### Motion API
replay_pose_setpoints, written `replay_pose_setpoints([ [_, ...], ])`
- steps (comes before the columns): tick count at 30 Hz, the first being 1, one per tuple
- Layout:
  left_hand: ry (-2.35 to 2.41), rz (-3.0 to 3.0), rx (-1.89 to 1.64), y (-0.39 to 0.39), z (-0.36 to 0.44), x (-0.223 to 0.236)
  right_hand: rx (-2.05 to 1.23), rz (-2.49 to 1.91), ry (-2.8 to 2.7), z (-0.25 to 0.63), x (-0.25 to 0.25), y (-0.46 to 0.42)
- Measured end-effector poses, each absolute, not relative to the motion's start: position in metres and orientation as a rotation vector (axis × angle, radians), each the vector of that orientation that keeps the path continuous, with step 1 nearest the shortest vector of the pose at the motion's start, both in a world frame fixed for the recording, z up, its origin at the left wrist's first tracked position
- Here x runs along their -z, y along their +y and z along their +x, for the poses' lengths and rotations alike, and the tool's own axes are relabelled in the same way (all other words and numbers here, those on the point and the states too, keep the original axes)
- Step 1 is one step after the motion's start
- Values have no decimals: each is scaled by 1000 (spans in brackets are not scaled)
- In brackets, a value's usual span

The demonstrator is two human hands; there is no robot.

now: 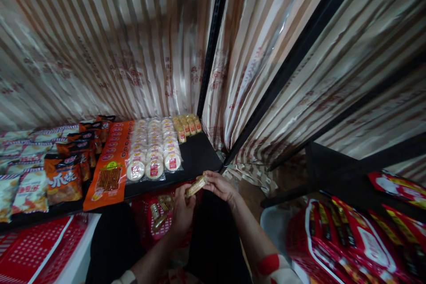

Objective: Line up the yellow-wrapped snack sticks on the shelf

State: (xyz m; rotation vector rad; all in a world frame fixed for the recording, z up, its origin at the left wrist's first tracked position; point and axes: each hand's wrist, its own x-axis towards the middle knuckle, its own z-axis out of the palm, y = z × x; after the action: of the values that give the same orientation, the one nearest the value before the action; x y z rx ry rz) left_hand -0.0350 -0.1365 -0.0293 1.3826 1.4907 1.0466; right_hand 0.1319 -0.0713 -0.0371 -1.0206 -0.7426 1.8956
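Observation:
Between my two hands is a small gold-wrapped snack bar (197, 186), held above a red basket (140, 218). My left hand (183, 209) grips its near end, fingers closed. The fingers of my right hand (220, 185) pinch its far end. Several similar gold-wrapped bars (160, 222) lie in the red basket between my knees. On the black shelf (196, 153) ahead, several yellow-wrapped bars (187, 126) stand in short rows at the right end. Left of them are rows of round white packaged crackers (154, 168).
An orange snack packet (108, 173), brown-orange bags (63, 177) and pale bags (31, 191) line the shelf leftward. Black posts (213, 40) rise before a striped curtain (149, 44). At right, red packages (359, 235) fill a basket. Another red basket (43, 248) is lower left.

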Motion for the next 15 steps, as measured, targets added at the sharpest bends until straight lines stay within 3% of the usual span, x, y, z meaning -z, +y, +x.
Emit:
replay_pose_setpoints([
  [15, 1413, 1165, -1050, -108, -52, 40, -1726, -1087, -416, 107, 40, -75],
])
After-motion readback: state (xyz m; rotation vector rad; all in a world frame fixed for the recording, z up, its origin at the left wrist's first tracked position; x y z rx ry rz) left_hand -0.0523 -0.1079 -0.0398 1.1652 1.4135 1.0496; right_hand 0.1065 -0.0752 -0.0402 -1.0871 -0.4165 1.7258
